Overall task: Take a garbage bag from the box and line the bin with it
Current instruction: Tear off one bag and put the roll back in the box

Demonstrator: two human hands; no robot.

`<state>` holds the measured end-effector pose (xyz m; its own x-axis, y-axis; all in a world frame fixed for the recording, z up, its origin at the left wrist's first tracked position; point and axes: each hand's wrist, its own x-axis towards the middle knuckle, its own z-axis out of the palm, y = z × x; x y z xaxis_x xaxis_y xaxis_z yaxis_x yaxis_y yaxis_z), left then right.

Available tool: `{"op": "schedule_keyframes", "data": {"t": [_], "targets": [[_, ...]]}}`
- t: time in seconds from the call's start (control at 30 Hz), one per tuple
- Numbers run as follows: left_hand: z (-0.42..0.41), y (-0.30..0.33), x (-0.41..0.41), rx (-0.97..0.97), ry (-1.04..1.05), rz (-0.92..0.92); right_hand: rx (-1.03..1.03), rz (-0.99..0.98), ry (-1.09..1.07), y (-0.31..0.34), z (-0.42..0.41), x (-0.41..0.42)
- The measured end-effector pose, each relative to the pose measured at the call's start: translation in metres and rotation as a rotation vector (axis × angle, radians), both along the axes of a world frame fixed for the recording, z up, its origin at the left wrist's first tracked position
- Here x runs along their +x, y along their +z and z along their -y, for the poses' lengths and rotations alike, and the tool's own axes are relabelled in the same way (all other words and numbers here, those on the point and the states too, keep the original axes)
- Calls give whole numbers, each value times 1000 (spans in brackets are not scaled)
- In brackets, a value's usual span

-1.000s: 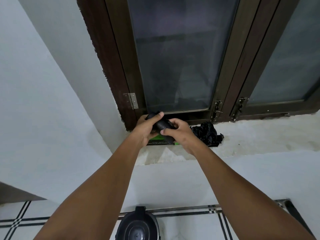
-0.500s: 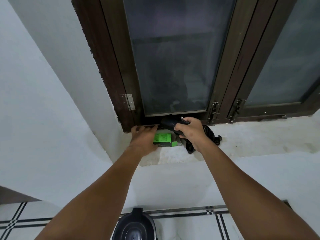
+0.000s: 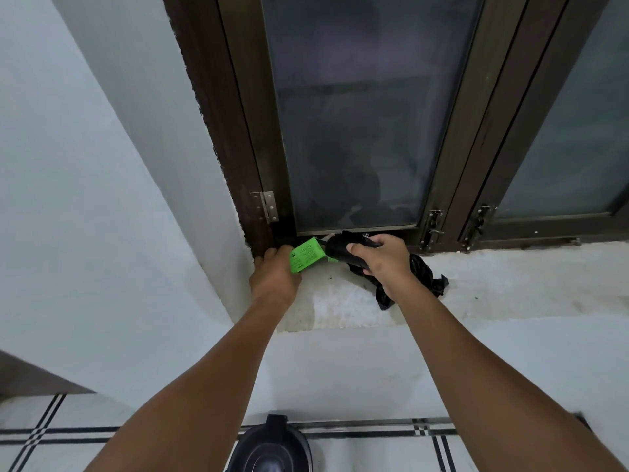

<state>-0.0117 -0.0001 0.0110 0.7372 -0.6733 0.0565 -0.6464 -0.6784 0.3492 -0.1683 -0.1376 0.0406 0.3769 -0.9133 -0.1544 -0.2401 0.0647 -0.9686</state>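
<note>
A small green box (image 3: 306, 255) is tilted up off the window sill (image 3: 493, 284) at its left end, held by my left hand (image 3: 274, 275). My right hand (image 3: 383, 258) grips a black roll of garbage bags (image 3: 338, 250), whose end meets the box's open end. A loose crumpled black bag (image 3: 425, 277) lies on the sill behind my right wrist, and a strip of it hangs below the hand. The black bin (image 3: 270, 447) with its lid shut stands on the floor under my arms, cut off by the bottom edge.
A dark-framed window (image 3: 357, 131) with frosted panes rises straight above the sill. White walls close in on the left and below the sill. The floor (image 3: 51, 437) is white tile with black stripes.
My hands split apart: the left dropped to the green box and tipped it up, while the right carried the black roll to the right and then up against the box's open end.
</note>
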Motion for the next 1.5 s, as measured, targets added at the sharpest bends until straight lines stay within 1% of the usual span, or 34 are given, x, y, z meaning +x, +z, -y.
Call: {"op": "schedule_keyframes", "data": {"t": [0.13,0.43,0.5,0.67,0.73,0.8,0.87,0.93,1.07,1.23,1.3,1.33,1.43,1.5], "targets": [[-2,-3,1,-41,-32,-35,-62,-87,48,1,0,1],[-9,-13,4,-159,-293,-102,-30,-154,423,8,4,-9],[-9,-12,1,-197,-337,-137,-38,-138,466,8,3,-9],[-7,-4,-7,-246,-343,-129,-78,-56,355,3,-4,-6],[-8,-3,-8,-252,-312,-126,-34,-13,309,2,-6,-3],[-10,-2,-10,-258,-288,-133,44,48,218,0,-8,1],[-10,-1,-11,-275,-267,-132,60,69,136,-3,-10,4],[-10,-1,-12,-267,-251,-131,-14,25,136,-11,-13,6],[-8,-2,-19,-237,-235,-173,-228,-72,176,-16,-21,11],[-4,-3,-29,-270,-169,-213,-333,-175,231,-12,-23,19],[-5,-2,-30,-291,-137,-223,-302,-164,234,-8,-21,18],[-6,-2,-29,-312,-112,-237,-251,-114,220,-7,-21,16],[-4,0,-29,-354,-66,-277,8,154,136,-5,-26,13],[-3,1,-31,-318,-71,-238,113,256,138,-3,-32,14]]}}
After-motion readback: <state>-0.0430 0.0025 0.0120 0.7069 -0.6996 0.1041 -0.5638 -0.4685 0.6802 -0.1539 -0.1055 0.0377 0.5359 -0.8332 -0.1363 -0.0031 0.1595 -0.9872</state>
